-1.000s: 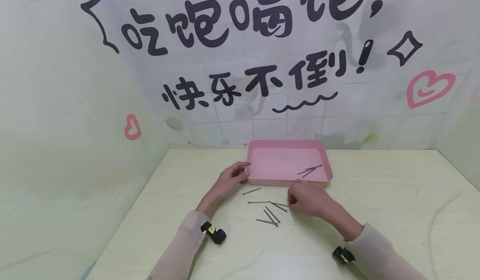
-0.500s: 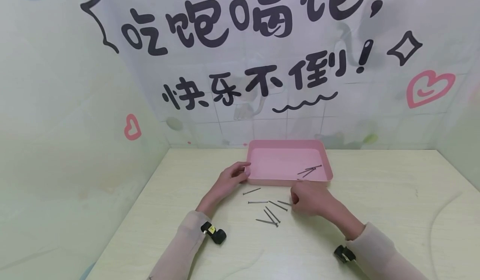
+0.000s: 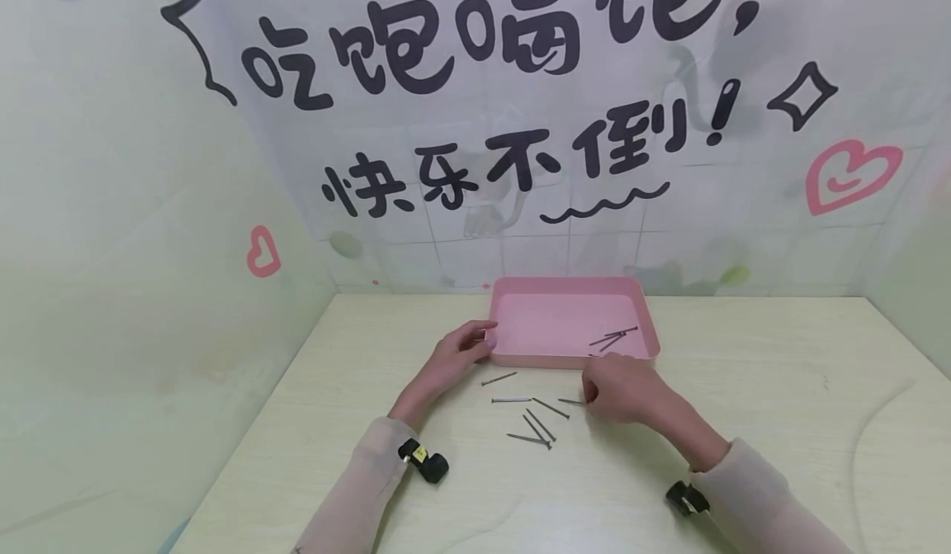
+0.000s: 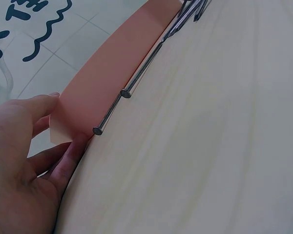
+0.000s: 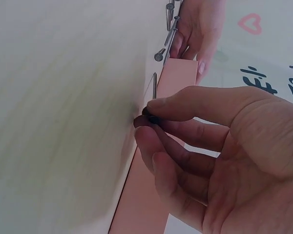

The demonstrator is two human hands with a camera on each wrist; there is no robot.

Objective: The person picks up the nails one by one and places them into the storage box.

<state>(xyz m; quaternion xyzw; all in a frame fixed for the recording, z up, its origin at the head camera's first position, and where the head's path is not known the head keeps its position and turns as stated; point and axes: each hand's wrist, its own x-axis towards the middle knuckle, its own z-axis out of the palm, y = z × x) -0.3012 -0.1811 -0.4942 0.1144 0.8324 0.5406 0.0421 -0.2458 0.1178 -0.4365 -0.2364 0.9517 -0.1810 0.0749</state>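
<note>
The pink tray stands at the back of the table, with several nails lying in its right part. My left hand holds the tray by its left front corner, fingers at the rim and low on the wall in the left wrist view. Just in front of the tray, my right hand pinches a nail between thumb and forefinger, its shaft sticking out to the left. Another dark end shows at those fingertips in the right wrist view. Several loose nails lie on the table between the hands.
The pale wooden table extends to both sides and toward the person. A printed backdrop with black lettering rises right behind the tray. Pale side walls stand left and right.
My right hand has moved slightly to the right, drawing the pinched nail away from the other loose nails. The left hand and the tray have stayed put.
</note>
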